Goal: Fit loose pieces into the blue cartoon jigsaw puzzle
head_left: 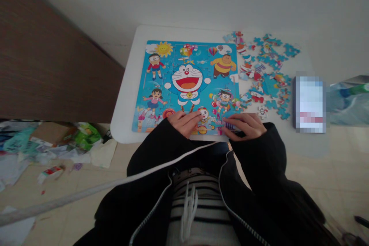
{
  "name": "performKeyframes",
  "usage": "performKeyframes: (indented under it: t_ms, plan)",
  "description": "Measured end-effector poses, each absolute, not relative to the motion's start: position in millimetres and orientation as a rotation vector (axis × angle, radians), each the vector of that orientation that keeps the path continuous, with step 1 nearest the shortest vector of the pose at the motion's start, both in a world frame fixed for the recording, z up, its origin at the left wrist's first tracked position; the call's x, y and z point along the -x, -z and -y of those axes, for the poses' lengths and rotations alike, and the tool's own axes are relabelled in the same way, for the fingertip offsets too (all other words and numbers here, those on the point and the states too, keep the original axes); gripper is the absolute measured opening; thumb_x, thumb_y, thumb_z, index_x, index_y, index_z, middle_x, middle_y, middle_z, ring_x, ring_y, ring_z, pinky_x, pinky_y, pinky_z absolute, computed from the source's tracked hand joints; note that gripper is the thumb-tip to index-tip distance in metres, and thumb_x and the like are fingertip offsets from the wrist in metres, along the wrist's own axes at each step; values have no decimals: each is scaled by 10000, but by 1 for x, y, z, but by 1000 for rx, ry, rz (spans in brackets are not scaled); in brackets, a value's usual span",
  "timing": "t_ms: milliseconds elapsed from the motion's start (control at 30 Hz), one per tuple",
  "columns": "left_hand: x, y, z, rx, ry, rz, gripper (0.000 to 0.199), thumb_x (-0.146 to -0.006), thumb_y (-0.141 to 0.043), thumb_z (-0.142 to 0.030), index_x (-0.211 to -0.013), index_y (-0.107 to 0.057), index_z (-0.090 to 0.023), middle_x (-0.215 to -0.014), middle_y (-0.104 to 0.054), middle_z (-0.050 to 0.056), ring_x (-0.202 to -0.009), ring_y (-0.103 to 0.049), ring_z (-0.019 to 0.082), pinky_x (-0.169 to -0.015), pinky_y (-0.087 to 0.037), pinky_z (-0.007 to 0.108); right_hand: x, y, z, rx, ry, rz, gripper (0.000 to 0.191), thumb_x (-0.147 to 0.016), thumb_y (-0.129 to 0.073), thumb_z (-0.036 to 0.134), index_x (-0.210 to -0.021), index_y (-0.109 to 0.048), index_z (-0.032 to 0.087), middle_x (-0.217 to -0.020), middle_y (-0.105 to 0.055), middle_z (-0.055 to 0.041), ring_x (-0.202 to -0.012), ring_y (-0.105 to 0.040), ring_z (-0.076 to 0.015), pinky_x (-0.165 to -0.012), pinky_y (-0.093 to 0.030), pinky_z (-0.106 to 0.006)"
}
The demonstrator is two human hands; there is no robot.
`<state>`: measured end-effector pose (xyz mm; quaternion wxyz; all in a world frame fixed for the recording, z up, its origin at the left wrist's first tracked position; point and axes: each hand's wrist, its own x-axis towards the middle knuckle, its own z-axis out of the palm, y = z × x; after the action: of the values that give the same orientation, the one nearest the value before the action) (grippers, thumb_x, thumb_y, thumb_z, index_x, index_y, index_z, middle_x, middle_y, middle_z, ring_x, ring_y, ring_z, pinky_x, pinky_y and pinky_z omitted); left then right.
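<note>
A blue cartoon jigsaw puzzle (150, 80), largely assembled in its flat board, lies on a white table (127, 103). My left hand (186, 122) rests on its lower edge, fingers stretched out flat beside a small white-faced figure. At the lower right corner, my right hand (246, 126) has its thumb and fingers around a purple-striped puzzle piece (230, 125). That piece is partly covered by the fingers, so I cannot tell whether it is fully seated. Many loose puzzle pieces (271, 84) are heaped just right of the board.
A phone (309, 103) with a lit, blurred screen lies near the table's right side, a clear plastic bottle (350, 100) beyond it. A brown wooden panel (57, 54) stands at left, above bags and litter (69, 142) on the floor. A pale cord (115, 182) crosses before me.
</note>
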<state>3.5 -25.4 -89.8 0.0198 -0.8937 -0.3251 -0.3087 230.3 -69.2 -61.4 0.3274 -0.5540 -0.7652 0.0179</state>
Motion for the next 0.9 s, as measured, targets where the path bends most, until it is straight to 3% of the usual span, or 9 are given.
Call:
performKeyframes:
  t_ms: [267, 500, 700, 900]
  plan:
    - [-5, 81, 24, 2788, 991, 978, 235, -869, -455, -149, -988, -657, -156, -1027, -680, 39, -662, -528, 132, -562, -404, 269, -210, 66, 70, 1465, 33, 2007, 160, -753, -647, 315, -823, -711, 186, -801, -674, -59, -747, -560, -191, -706, -502, -341]
    - [-3, 85, 24, 2802, 949, 1017, 255, -868, -440, -159, -988, -665, -164, -1033, -676, 45, -642, -539, 135, -559, -420, 272, -211, 64, 69, 1445, -135, 1969, 105, -764, -634, 270, -802, -678, 182, -795, -686, -48, -751, -609, -176, -730, -502, -340]
    - [0, 86, 24, 2815, 890, 1023, 248, -862, -459, -173, -1012, -656, -172, -1047, -669, 37, -653, -561, 131, -560, -419, 274, -209, 56, 77, 1562, -510, 1605, 90, -746, -632, 222, -821, -671, 196, -655, -662, 7, -525, -570, -85, -449, -487, -191]
    - [-1, 73, 24, 2897, 856, 970, 261, -815, -518, -98, -1057, -613, -122, -1096, -649, 63, -739, -594, 131, -614, -445, 269, -209, 53, 84, 1713, -643, 1266, 93, -726, -632, 269, -769, -682, 204, -585, -660, 9, -478, -583, -82, -396, -456, -163]
